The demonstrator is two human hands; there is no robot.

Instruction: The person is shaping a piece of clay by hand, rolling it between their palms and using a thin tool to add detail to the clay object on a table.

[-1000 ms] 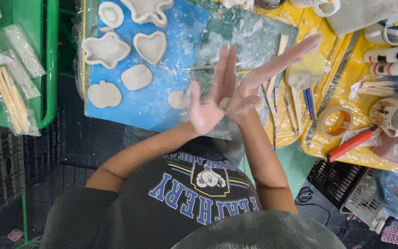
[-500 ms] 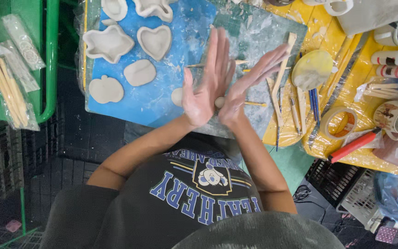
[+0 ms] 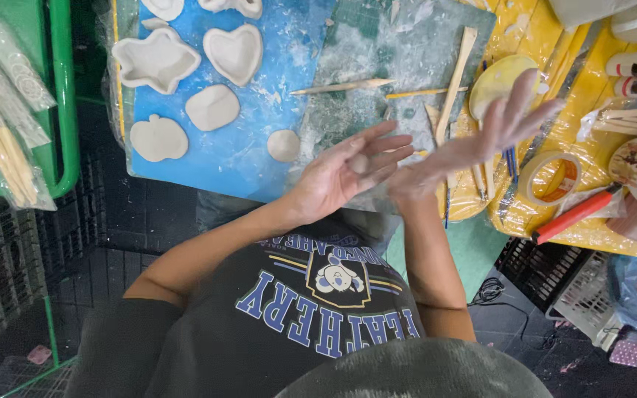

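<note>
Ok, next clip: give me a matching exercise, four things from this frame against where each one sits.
Things:
1. small clay ball
2. heart-shaped clay dish
3. roll of tape
4. red-handled tool

Places:
A. blue mat, top
B. left hand's palm
C. yellow sheet's near edge
D. yellow sheet, right of the right hand

Pairs: 1-B, 2-A, 3-D, 4-C

Clay pieces (image 3: 213,107) lie on the mat (image 3: 241,158), left of the tools (image 3: 454,77).

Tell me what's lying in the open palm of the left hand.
A small pale ball of clay rests on the upturned left hand. The clay-dusted right hand is beside it, apart, fingers spread. The underside of the ball is hidden against the palm.
</note>
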